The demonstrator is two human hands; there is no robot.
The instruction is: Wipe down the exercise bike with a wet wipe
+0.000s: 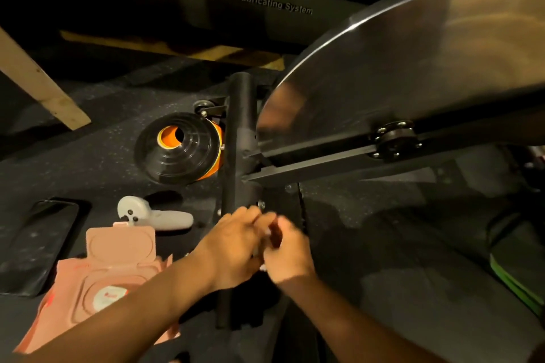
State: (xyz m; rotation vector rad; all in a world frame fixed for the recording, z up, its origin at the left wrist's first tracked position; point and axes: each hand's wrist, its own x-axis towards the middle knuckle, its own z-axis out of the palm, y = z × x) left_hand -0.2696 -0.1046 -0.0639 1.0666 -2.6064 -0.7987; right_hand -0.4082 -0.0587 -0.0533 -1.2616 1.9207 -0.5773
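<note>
The exercise bike's shiny metal flywheel (pixel 413 62) fills the upper right, with black frame arms (pixel 324 162) running to a black floor stabiliser bar (pixel 239 132). My left hand (pixel 233 247) and my right hand (pixel 290 250) meet just over the near part of that bar, fingers closed together on a small white wet wipe (pixel 267 234) that is mostly hidden between them. A pink wet wipe pack (pixel 112 274) lies on the floor to the left with its lid flipped open.
On the dark rubber floor lie a black phone (pixel 38 244), a white handheld controller (pixel 153 215) and a stack of black and orange cones (pixel 182 147). A treadmill (pixel 259 3) runs across the back. Green mats (pixel 516 274) sit at the right, a wooden plank (pixel 38 79) at the left.
</note>
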